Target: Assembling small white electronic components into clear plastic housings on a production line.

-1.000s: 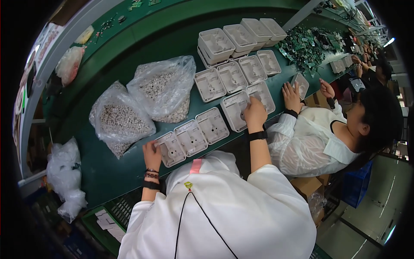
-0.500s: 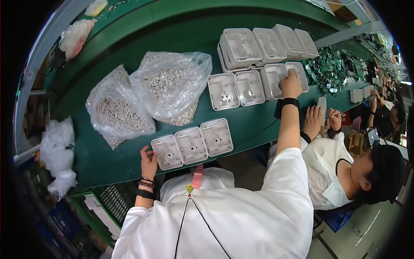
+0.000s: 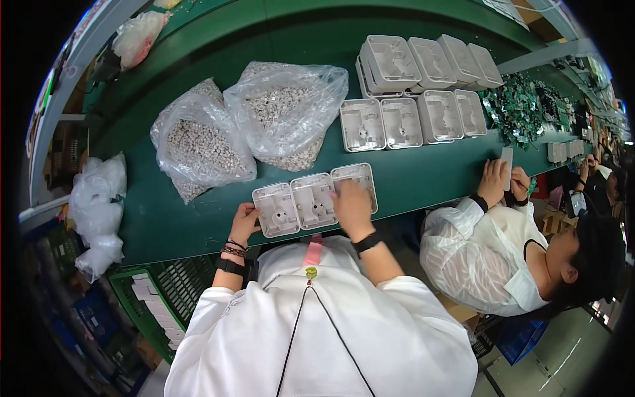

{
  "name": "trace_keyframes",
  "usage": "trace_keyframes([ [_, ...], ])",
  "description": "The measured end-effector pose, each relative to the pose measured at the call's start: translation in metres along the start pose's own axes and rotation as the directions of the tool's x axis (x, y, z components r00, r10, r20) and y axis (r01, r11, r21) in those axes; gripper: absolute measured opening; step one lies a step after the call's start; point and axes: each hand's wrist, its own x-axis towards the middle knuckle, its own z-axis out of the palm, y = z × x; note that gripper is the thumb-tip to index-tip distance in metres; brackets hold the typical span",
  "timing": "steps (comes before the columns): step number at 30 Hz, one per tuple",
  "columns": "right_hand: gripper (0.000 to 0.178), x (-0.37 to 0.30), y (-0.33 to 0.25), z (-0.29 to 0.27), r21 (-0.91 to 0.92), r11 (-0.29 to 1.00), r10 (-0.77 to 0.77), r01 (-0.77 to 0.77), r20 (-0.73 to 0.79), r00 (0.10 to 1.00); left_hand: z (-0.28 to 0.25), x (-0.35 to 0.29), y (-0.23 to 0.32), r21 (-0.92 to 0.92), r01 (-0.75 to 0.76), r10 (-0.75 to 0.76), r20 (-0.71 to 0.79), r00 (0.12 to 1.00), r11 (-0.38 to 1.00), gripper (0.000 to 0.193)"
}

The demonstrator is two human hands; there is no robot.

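Even overhead brightness, curved fisheye edges, black corners, right grip (image 3: 354, 206) slightly blurred

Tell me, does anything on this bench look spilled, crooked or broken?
Nothing looks clearly broken or spilled; the right hand partly hides one of three neatly lined front trays. Only the loose, jumbled heap of green circuit boards stands out, because the pale trays beside it sit in fairly tidy rows.
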Motion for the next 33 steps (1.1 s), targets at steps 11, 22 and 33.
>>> trace_keyframes([
  [11, 0.020, -0.020, 0.014, 0.007, -0.046, 0.973, 0.224, -0.225, -0.012, 0.974, 0.023, 0.005, 0.020, 0.140, 0.039, -0.064, 0.179, 0.982, 0.989, 0.032],
  [22, 0.027, 0.104, 0.084, -0.038, -0.120, 0.964, 0.207, -0.236, -0.214, 0.955, 0.032, 0.011, 0.011, 0.384, -0.217, 0.170, 0.154, 0.973, 0.897, 0.028],
  [33, 0.025, 0.122, 0.066, -0.053, -0.029, 0.972, 0.202, -0.233, -0.401, 0.894, 0.049, 0.007, 0.005, 0.269, -0.112, 0.056, 0.207, 0.977, 0.957, 0.032],
])
